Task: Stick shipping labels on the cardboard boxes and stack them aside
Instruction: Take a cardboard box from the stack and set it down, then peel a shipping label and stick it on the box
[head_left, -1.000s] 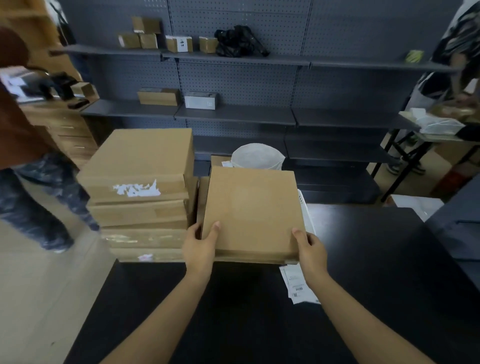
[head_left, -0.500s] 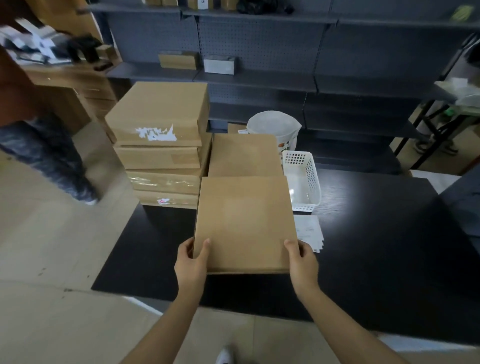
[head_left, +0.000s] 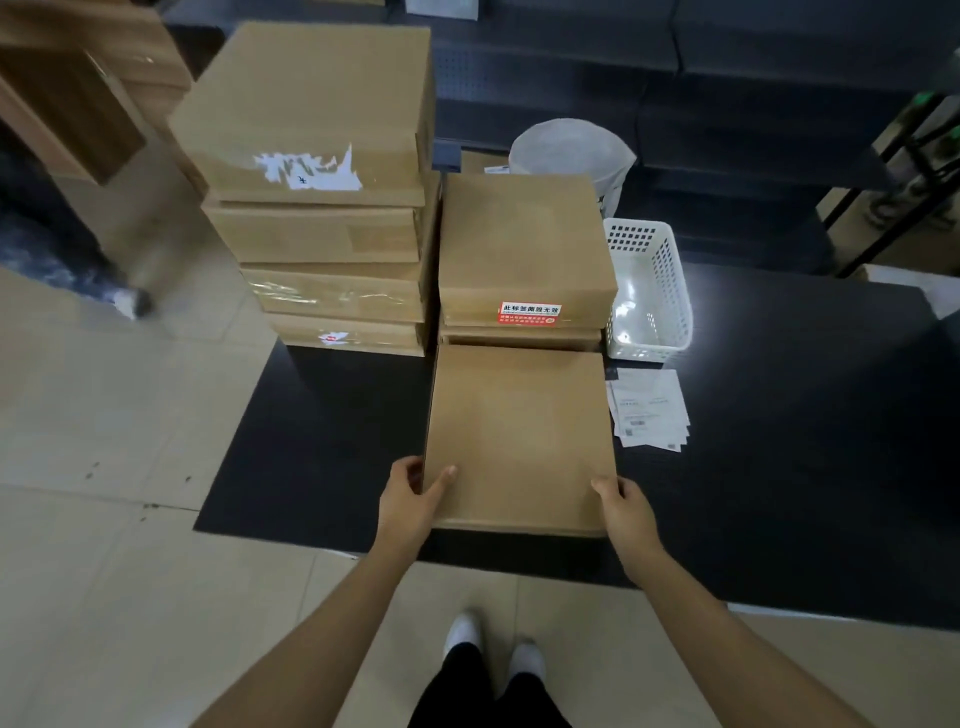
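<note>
Bare forearms, dark trousers, white shoes
Both forearms (head_left: 322, 623) sleeveless to the frame edge; black trousers (head_left: 488, 696) at six o'clock; white rounded shoes (head_left: 462, 631) beneath.

Basket (head_left: 652, 291) right of box stack (head_left: 524, 249)

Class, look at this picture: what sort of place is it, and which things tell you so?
Probably a packing or stockroom area: stacked cardboard boxes, loose shipping labels on a black table, and dark shelving behind.

A black table (head_left: 779, 467) carries two cardboard box stacks (head_left: 332, 270) far left, a white basket (head_left: 649, 291), and paper labels (head_left: 649, 410).
</note>
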